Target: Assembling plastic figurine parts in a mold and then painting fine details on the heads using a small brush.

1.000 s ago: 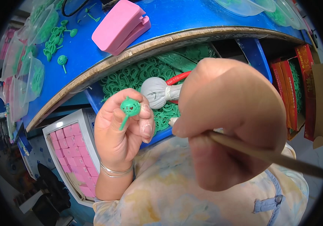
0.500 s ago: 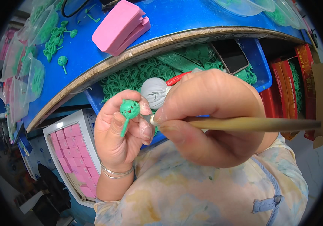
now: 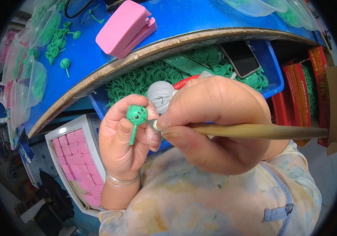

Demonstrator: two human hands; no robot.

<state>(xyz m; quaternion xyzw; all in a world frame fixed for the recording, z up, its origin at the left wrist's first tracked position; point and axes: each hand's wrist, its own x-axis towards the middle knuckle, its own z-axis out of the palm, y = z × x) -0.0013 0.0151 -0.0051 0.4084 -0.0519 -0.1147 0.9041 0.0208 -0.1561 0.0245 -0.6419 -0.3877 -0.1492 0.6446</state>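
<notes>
My left hand [image 3: 117, 147] pinches a small green pierced ball on a thin stem [image 3: 137, 114] between thumb and fingers, with the stem pointing down. A heart-shaped cutout and other openings show in the ball. In my right hand [image 3: 223, 106] is a thin tool with a wooden handle [image 3: 263, 131], gripped close to its tip. Its short grey tip reaches the ball's right side, by my left fingertips; whether it touches cannot be made out. Behind the hands sits a grey rounded bundle [image 3: 159, 96] next to a red printed strip [image 3: 185, 82].
Below the wooden table edge [image 3: 97, 76], a blue tray [image 3: 277, 78] holds many green pieces and a phone [image 3: 240, 59]. A pink block [image 3: 125, 27], loose green pieces [image 3: 58, 41] and clear plastic tubs [image 3: 38, 80] are on the blue tabletop. Red boxes [image 3: 294, 102] stand at right.
The tool and my right hand have moved left, bringing the tip up to the green ball. The ball has shifted slightly right and turned a little.
</notes>
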